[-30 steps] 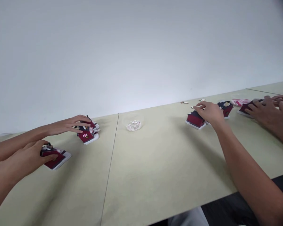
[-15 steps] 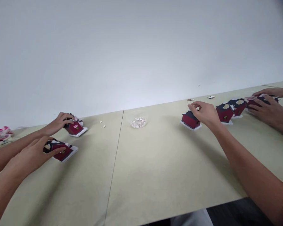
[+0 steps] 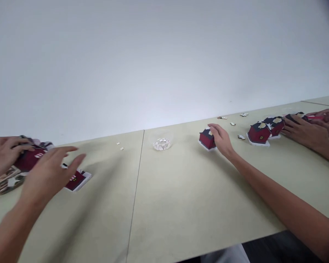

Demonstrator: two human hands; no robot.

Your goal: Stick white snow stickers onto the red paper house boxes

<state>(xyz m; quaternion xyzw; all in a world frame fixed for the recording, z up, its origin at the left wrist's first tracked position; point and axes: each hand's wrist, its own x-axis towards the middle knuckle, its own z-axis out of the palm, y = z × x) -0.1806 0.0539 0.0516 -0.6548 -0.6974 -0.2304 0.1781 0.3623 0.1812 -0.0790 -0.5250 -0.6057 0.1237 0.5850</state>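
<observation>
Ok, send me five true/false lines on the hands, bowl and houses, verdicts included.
1. The right hand holds a red house. True.
2. The clear bowl sits right of the right hand. False: it sits between the left hand and the right.
3. The left hand's thumb and fingers are apart. True.
4. The co-worker's hand at far left is in the bowl. False: it holds another red house.
5. Two small pieces lie left of the table seam. True.

A pale wall (image 3: pixel 159 65) — brightest low — backs the seamed table (image 3: pixel 194 197).
</observation>
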